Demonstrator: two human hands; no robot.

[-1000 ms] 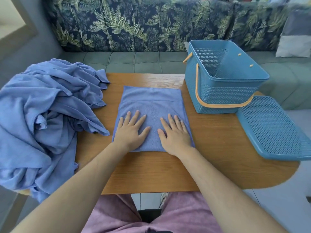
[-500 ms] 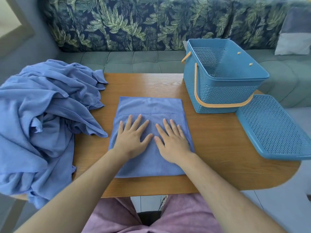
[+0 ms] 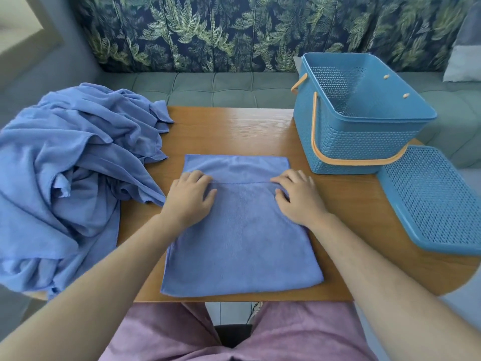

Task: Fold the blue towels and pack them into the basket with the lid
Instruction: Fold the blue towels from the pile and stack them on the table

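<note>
The left hand [image 3: 188, 198] and right hand [image 3: 299, 195] curl their fingers onto a hem of the towel [image 3: 242, 238], which lies flat on the table [image 3: 234, 128]. A neat fold needs both corners lifted evenly and the edges kept square. The pile [image 3: 73, 173] sits left. The basket [image 3: 364, 142] stands open right, with the lid [image 3: 437, 201] beside it.

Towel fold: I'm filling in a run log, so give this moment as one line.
left hand: pinches towel edge | right hand: pinches same edge | basket: open | lid: off, beside basket
</note>
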